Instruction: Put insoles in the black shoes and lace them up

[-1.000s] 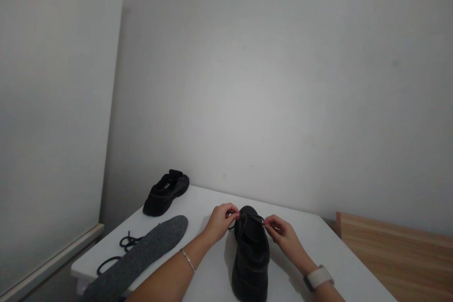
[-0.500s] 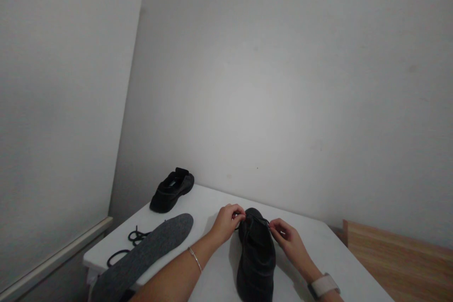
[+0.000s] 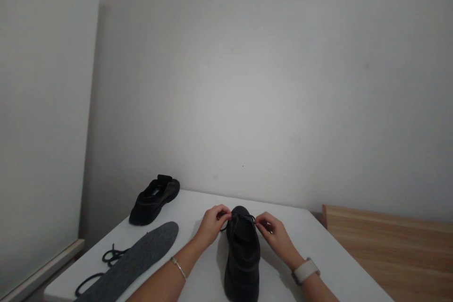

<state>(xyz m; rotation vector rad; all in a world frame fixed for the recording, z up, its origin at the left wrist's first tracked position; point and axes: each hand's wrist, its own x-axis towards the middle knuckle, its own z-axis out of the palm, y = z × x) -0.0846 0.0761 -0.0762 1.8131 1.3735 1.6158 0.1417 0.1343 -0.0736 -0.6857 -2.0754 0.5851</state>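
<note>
A black shoe [image 3: 242,259] stands on the white table with its heel toward me and its toe toward the wall. My left hand [image 3: 213,222] is at the left of its lacing, thumb and fingertips pinched on a black shoelace. On the other side, my right hand [image 3: 274,231] pinches the shoelace [image 3: 252,217] near the shoe's right edge. A short piece of lace hangs below my left fingertips. The fingertips partly cover where the lace passes through the eyelets.
A second black shoe [image 3: 154,199] rests at the table's far left corner. A grey insole [image 3: 141,257] lies nearer, over a loose black lace [image 3: 112,255]. The white table [image 3: 198,198] meets the wall behind. To the right is a wooden board [image 3: 382,250].
The view has turned, so the table and shoes appear farther left. Both hands keep their pinch on the shoelace, with little change beside the shoe.
</note>
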